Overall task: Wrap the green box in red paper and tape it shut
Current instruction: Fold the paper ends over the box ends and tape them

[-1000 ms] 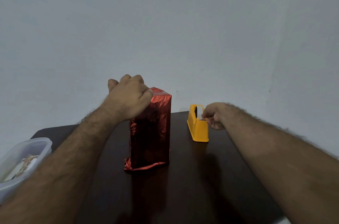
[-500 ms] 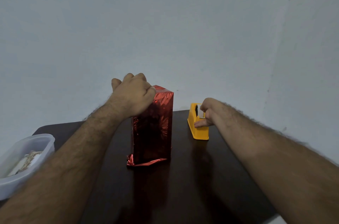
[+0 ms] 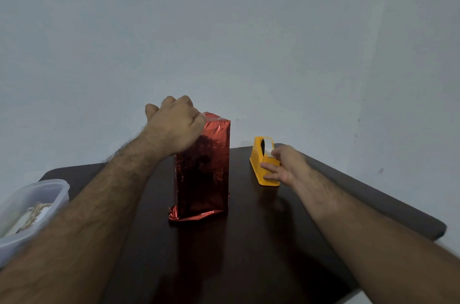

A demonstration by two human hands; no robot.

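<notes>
Left hand [image 3: 175, 124] curled over top edge of upright box [image 3: 202, 169] wrapped in red paper, mid-table [image 3: 249, 254]. Right hand [image 3: 282, 166] against yellow tape dispenser [image 3: 263, 163] just right of box, fingers loosely extended, fingertip on tape end. Plastic tub [image 3: 29, 204] far left.

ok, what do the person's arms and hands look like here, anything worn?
Both forearms are bare and hairy to the frame edge; no sleeves show. The left hand and right hand are bare too: no gloves, rings, watch or wristband visible, and no markings. The right hand is slightly motion-blurred, so fine detail there is uncertain.
</notes>
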